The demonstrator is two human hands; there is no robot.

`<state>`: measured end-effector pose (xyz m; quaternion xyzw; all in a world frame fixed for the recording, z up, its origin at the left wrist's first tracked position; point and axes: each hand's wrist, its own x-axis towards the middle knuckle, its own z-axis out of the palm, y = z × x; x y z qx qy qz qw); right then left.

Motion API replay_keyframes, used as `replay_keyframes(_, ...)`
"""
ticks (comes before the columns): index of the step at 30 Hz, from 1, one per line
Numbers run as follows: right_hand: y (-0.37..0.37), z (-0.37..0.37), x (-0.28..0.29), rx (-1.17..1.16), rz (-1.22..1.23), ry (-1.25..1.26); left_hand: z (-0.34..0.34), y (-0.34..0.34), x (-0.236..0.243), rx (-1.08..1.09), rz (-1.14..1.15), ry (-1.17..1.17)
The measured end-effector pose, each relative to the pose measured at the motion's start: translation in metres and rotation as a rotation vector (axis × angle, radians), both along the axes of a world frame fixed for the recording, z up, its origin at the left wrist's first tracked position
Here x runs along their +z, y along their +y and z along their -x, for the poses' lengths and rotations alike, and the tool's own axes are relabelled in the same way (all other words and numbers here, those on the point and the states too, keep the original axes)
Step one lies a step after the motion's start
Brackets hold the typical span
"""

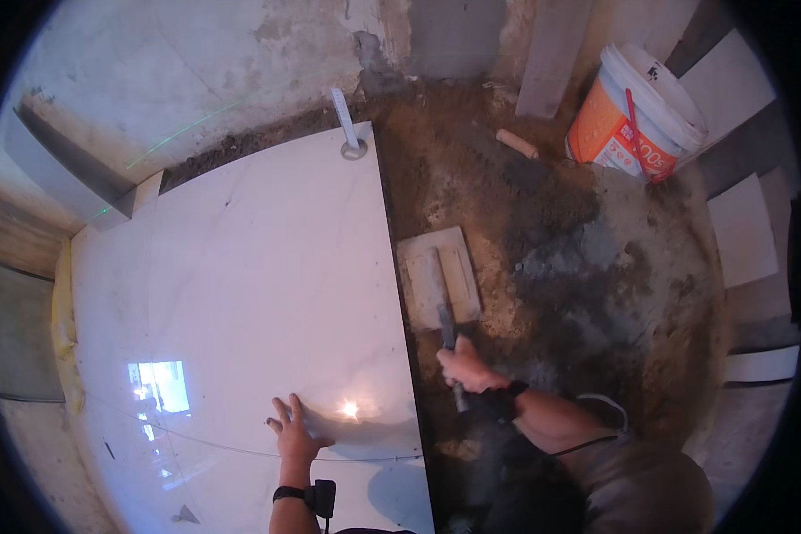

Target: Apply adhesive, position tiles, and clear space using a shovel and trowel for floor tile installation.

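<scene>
My left hand (pixel 295 434) rests with spread fingers on a large glossy white tile (pixel 240 267). A black strap with a small dark device is on that wrist. Over the rough floor right of the tile, my right hand (pixel 468 365) is closed round the dark handle of a hand tool (pixel 447 325) with a pale, elongated far end. Beneath or joined to that end is a pale square board (pixel 463 276) beside the tile's edge; I cannot tell whether they are one piece. A white ruler (pixel 344 120) stands in a round base on the tile's far right corner.
An orange and white bucket (pixel 618 116) stands at the far right. A short tan cylinder (pixel 517 143) lies on the rough, damp-looking floor (pixel 578 214). Tile pieces (pixel 743 231) lean along the right side. A green laser line crosses the far-left wall (pixel 178 80).
</scene>
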<state>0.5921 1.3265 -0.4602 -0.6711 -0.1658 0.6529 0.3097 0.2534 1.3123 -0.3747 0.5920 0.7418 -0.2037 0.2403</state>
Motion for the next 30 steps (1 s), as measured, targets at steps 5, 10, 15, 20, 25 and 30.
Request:
replay_keyframes(5, -0.03, -0.007, 0.02, -0.262, -0.178, 0.114, 0.009, -0.008, -0.007, -0.012, -0.073, -0.017)
replay_keyframes(10, -0.075, 0.044, -0.033, -0.016, -0.033, -0.142, -0.005, -0.001, -0.001, -0.016, -0.032, -0.023)
replay_keyframes(15, -0.078, 0.006, 0.006, -0.143, -0.111, 0.061, 0.01, -0.011, -0.008, -0.023, -0.052, -0.019)
replay_keyframes(20, -0.137, 0.054, -0.032, 0.089, -0.085, -0.269, 0.007, -0.008, -0.013, -0.063, -0.096, -0.013)
replay_keyframes(25, -0.132, 0.02, 0.013, -0.083, -0.014, 0.085, 0.005, -0.007, -0.006, -0.014, -0.044, -0.012)
replay_keyframes(30, -0.211, 0.035, -0.06, 0.137, 0.077, -0.053, 0.0, -0.002, -0.003, -0.001, -0.061, -0.021)
